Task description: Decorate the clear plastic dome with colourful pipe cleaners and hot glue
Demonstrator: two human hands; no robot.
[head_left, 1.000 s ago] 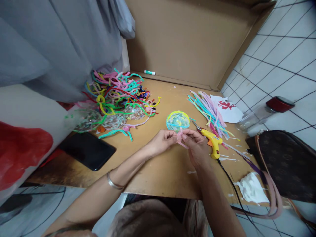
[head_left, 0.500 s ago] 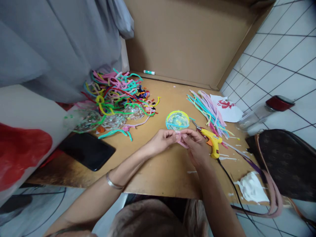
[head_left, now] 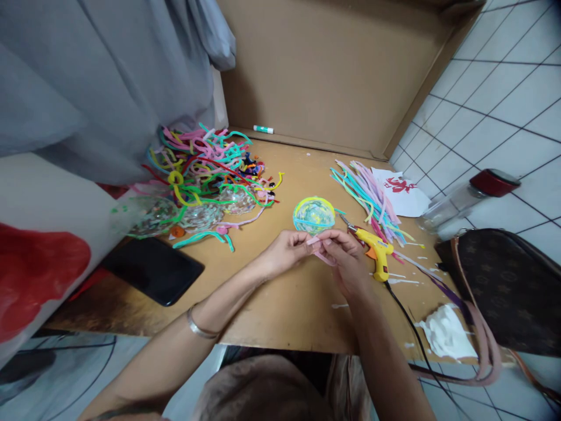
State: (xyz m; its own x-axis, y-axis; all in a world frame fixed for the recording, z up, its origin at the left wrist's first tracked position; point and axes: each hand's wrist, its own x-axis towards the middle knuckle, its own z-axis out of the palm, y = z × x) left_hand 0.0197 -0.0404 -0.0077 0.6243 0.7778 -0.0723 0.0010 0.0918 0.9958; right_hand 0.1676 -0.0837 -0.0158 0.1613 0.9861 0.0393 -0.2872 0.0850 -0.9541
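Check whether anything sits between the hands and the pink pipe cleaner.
Nothing visible does: the left hand and the right hand both already pinch the pink fuzzy pipe cleaner, just in front of the clear yarn-wrapped ball.

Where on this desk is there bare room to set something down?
Bare wood lies between the black phone and the left hand, down to the near edge of the table, and at the back below the cardboard wall. It is crowded at the pipe cleaner pile, and around the glue gun and right hand.
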